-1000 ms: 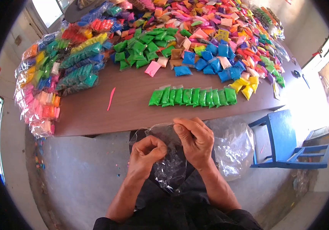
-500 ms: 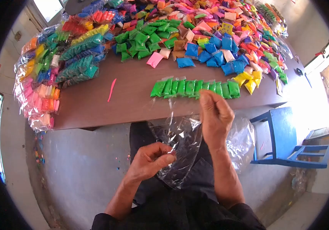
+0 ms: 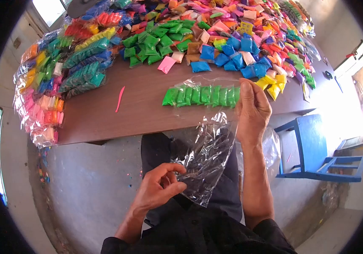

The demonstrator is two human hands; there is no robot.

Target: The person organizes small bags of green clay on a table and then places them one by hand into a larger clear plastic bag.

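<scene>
A clear plastic bag point(image 3: 209, 161) hangs in front of my lap. My right hand point(image 3: 254, 112) pinches its upper right corner between thumb and fingers, raised above the table's front edge. The bag's transparent upper part passes in front of a row of green packets point(image 3: 202, 95) lying side by side on the table. Beside the bag's lower left edge is my left hand point(image 3: 162, 186), its fingers curled and a gap between thumb and index fingertip. It appears to hold nothing.
The brown table point(image 3: 143, 106) bears a large heap of coloured packets point(image 3: 219, 25), with bagged packets point(image 3: 82, 63) along its left side. A pink plastic strip point(image 3: 120, 99) lies left of the green row. A blue chair point(image 3: 310, 144) stands at the right.
My right hand has risen and moved right, pulling the bag upward and spreading it. My left hand has moved slightly down, and its thumb and index finger have parted.
</scene>
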